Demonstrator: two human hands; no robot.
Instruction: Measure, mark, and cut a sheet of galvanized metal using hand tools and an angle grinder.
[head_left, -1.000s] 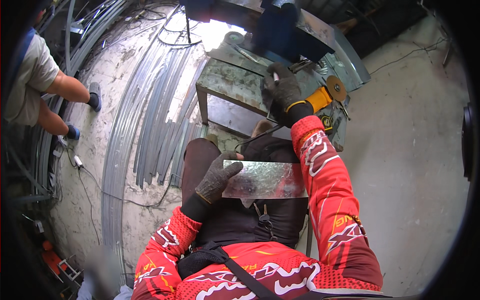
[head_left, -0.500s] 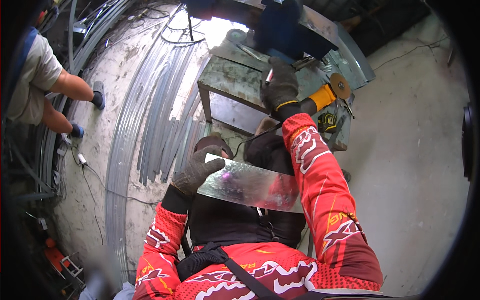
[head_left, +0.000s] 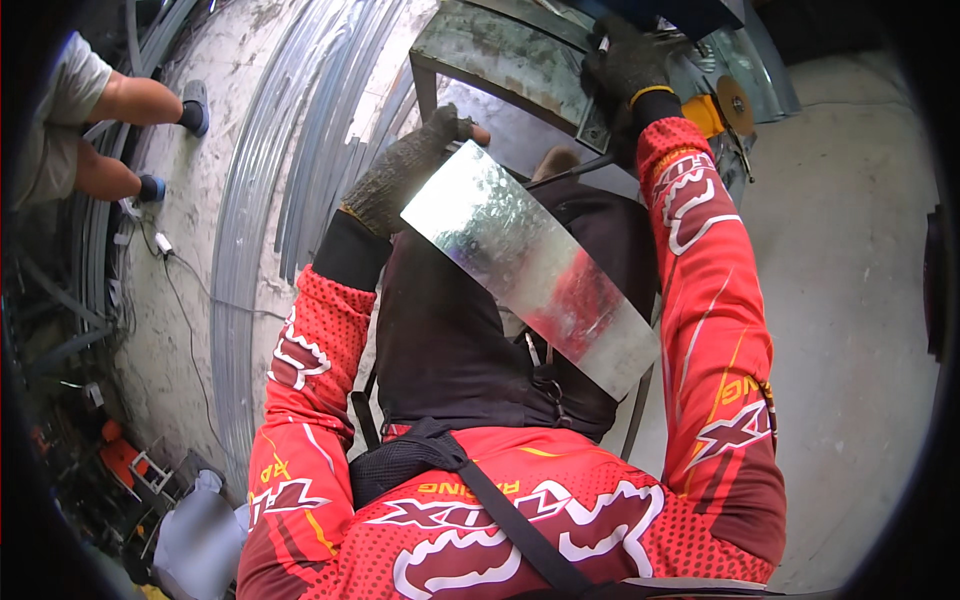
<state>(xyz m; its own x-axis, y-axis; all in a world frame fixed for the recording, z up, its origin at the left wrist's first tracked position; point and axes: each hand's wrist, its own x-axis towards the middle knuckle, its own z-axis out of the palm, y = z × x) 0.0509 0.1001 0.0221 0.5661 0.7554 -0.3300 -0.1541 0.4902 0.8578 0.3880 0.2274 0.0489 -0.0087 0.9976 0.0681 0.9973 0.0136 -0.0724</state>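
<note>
Seen from above, our gloved left hand point(head_left: 408, 165), its fingers partly bent, lies along the upper short edge of a shiny rectangular metal sheet point(head_left: 530, 265), which slants across our thighs point(head_left: 440, 340); we cannot tell whether it grips the sheet. Our gloved right hand point(head_left: 632, 65), fingers curled, is at the metal bench point(head_left: 500, 60), near a yellow grinder point(head_left: 703, 116); a small pale item point(head_left: 603, 44) shows at its fingers, though we cannot tell how firmly it is held.
</note>
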